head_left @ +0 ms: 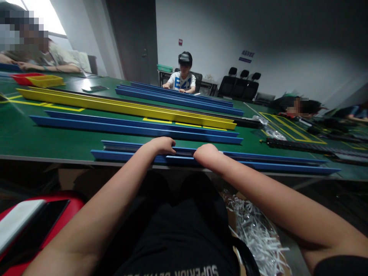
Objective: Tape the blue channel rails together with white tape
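Two long blue rails (258, 161) lie side by side along the near edge of the green table (43, 138). My left hand (162, 145) rests over the rails with its fingers curled onto the far one. My right hand (207, 153) sits a little to the right, fingers bent down over the near rail. Whether either hand truly grips a rail is hard to tell; the fingertips are hidden behind the rails.
Farther back lie more blue rails (138, 128), a long yellow rail (129, 109) and another blue set (178, 97). Red and yellow trays (43, 79) stand far left. Other people sit around the table. A box of shredded paper (255, 234) is by my right knee.
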The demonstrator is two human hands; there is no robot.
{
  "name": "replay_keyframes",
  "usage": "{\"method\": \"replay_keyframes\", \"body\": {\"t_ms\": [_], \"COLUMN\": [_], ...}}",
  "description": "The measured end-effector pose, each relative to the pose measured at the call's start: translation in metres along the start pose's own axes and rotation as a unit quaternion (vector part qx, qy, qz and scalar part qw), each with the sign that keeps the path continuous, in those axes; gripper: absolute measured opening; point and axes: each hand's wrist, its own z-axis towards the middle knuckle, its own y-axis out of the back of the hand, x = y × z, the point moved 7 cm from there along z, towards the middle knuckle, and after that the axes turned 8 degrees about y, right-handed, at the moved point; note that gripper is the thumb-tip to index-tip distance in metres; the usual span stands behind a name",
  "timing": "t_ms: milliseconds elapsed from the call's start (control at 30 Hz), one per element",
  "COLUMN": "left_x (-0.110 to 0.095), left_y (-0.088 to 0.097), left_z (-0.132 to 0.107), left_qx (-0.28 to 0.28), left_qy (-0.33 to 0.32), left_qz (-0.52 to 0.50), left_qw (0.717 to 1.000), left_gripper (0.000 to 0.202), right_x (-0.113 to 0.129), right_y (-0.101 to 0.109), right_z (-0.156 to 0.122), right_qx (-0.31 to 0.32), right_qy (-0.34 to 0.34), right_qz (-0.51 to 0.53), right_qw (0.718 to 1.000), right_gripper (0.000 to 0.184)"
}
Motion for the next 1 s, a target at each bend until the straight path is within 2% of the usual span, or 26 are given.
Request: {"method": "replay_keyframes", "body": {"t_ms": [200,333,433,600,733,833,1000], "left_x": [-0.049,-0.069,-0.071,-0.066,-0.065,-0.066,-0.068], "left_y": [-0.002,-0.006,-0.007,-0.006,-0.005,-0.004,-0.004], "left_z": [0.013,0.019,0.019,0.016,0.015,0.015,0.015], "left_qx": [-0.015,-0.016,-0.026,-0.04,-0.045,-0.044,-0.046], "left_qy": [-0.04,-0.053,-0.058,-0.06,-0.063,-0.059,-0.063], "left_qz": [0.012,0.017,0.01,0.008,0.009,0.007,0.001], "left_qw": [0.999,0.998,0.998,0.997,0.997,0.997,0.997], "left_gripper": [0.032,0.038,0.038,0.03,0.031,0.032,0.034], "right_x": [0.0,-0.005,-0.01,-0.024,-0.038,-0.049,-0.05], "right_y": [0.005,0.007,0.005,0.003,0.01,0.018,0.025], "right_z": [-0.007,-0.012,-0.015,-0.024,-0.038,-0.048,-0.055], "right_qx": [-0.011,-0.012,-0.021,-0.054,-0.054,-0.04,-0.057], "right_qy": [0.011,0.007,0.015,0.067,0.112,0.108,0.124], "right_qz": [-0.004,0.002,0.0,-0.001,0.062,0.125,0.151], "right_qw": [1.0,1.0,1.0,0.996,0.99,0.986,0.979], "right_gripper": [0.028,0.03,0.032,0.04,0.043,0.042,0.043]}}
